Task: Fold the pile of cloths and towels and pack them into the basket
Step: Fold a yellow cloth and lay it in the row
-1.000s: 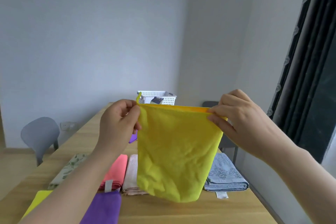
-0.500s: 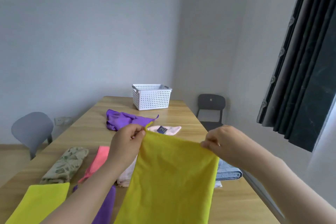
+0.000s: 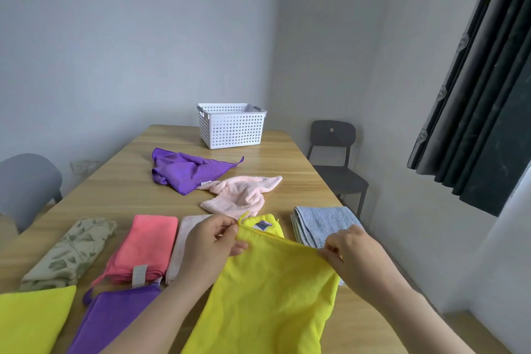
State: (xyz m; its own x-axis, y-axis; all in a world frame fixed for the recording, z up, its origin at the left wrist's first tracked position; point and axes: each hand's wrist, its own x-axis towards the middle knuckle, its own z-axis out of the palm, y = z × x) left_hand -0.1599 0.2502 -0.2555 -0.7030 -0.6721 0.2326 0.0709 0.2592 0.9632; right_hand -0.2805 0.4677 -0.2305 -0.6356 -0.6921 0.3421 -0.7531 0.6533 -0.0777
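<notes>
both hands pinch the top edge of a yellow cloth over the near table, left hand at its looped corner, right hand at the other, white basket at the far end.

One yellow cloth, held by you: lower end was cut off by the bottom edge; its label was too small to read.
One blue towel: near corner lay hidden behind your right hand.
One pale towel: partly covered by your left hand.
One grey chair: cut by the left edge.
</notes>
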